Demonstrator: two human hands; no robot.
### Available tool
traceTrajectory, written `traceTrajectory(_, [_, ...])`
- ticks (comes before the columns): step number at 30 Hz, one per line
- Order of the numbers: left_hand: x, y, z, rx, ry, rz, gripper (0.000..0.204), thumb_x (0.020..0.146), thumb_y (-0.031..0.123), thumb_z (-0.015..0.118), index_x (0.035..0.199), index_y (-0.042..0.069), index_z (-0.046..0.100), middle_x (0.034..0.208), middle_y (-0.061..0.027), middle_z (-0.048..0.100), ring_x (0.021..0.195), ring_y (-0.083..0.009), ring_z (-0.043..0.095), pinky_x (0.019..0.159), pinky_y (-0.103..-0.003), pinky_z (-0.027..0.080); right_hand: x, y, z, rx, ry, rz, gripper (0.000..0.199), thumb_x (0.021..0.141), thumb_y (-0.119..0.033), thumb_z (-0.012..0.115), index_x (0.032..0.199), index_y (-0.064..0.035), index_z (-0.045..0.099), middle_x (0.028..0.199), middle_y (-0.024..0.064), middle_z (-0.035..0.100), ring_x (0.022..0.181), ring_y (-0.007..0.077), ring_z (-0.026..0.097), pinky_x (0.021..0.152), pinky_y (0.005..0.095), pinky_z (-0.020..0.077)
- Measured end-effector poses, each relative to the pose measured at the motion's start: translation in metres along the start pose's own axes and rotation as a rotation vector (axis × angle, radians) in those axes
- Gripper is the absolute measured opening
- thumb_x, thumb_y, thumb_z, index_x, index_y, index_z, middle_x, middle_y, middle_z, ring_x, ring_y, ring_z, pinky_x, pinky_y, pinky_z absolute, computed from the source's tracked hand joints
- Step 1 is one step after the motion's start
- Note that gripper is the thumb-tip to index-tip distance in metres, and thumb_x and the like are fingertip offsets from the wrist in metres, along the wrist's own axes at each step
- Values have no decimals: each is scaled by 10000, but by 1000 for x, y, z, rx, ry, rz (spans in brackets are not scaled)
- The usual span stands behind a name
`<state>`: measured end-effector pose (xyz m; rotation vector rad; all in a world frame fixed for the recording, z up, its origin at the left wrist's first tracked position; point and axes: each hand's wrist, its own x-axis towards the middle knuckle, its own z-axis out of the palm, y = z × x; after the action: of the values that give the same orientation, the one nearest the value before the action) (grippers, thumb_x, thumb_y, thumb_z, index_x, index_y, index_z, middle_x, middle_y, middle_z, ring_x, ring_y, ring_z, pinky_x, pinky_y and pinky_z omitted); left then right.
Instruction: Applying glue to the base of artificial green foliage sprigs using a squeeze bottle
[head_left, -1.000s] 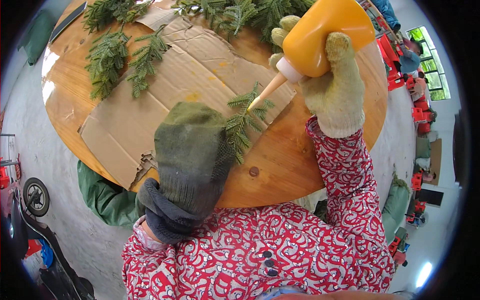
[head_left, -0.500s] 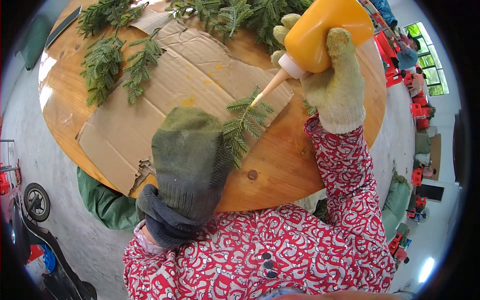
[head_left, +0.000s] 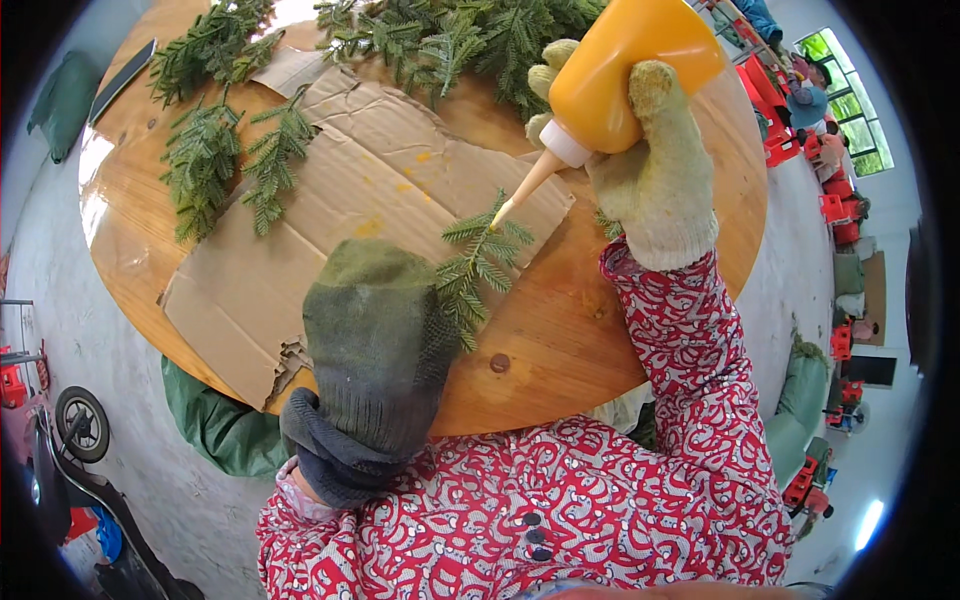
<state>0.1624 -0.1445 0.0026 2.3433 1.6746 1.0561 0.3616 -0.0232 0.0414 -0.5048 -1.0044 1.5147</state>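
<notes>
Two gloved hands reach over a round wooden table (head_left: 550, 370), above a red and greyish-white patterned top (head_left: 430, 510) with dark buttons (head_left: 537, 537). Nearest, at left, a green bag (head_left: 215, 415) shows below the table's edge.

The left hand (head_left: 378, 315), in a dark grey-green glove, is turned back upward over a torn piece of cardboard (head_left: 240, 290). Its fingers are hidden, so I cannot tell whether they pinch the green needled sprig (head_left: 475, 268) at its right side or only rest beside it. That sprig lies across the cardboard's right-hand edge, its lower part over bare wood.

The right hand (head_left: 655, 165), in a pale, yellow-stained glove, is wrapped around an orange squeeze bottle (head_left: 615, 80), thumb on one side and fingertips showing on the other. The bottle is tipped, its pale nozzle (head_left: 527, 187) slanting down to the sprig's upper part; whether they touch is unclear.

Farther off, yellow-orange stains (head_left: 370, 228) mark the cardboard, two green branches (head_left: 200, 165) lie toward the left, and a heap of greenery (head_left: 450, 45) covers the far side. Well beyond, a window (head_left: 850, 105) stands in the wall at right.
</notes>
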Motion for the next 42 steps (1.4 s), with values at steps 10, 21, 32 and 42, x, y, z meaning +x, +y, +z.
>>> traceTrajectory(10, [3,5,-5,-70,-13,1,222,636,126,715,727,22,541,739,-170,505,734,-395,511,628,-487,394,1,-2,-10,-153,-28,3,546,990,-377,553,1398,-43,413,1249,206,595,1108,331,623,839,474,562])
traceTrajectory(21, [-4,1,-1,-75,22,54,224,672,120,740,771,38,556,757,-160,497,718,-387,494,623,-487,384,1,-1,-10,-156,-6,13,510,996,-342,549,1393,-48,420,1234,203,600,1098,318,629,824,457,565])
traceTrajectory(32, [-3,2,-4,-33,-47,21,230,672,126,735,769,33,549,757,-168,494,740,-390,504,624,-491,385,5,-1,-16,-171,12,-11,485,997,-310,548,1383,-41,430,1225,200,606,1083,309,637,817,453,570])
traceTrajectory(42, [0,10,-5,8,-103,14,246,655,92,727,805,16,546,777,-174,495,750,-398,504,640,-492,390,6,-4,-20,-60,2,-18,384,958,-210,611,1283,-32,508,1123,134,634,984,246,657,780,412,582])
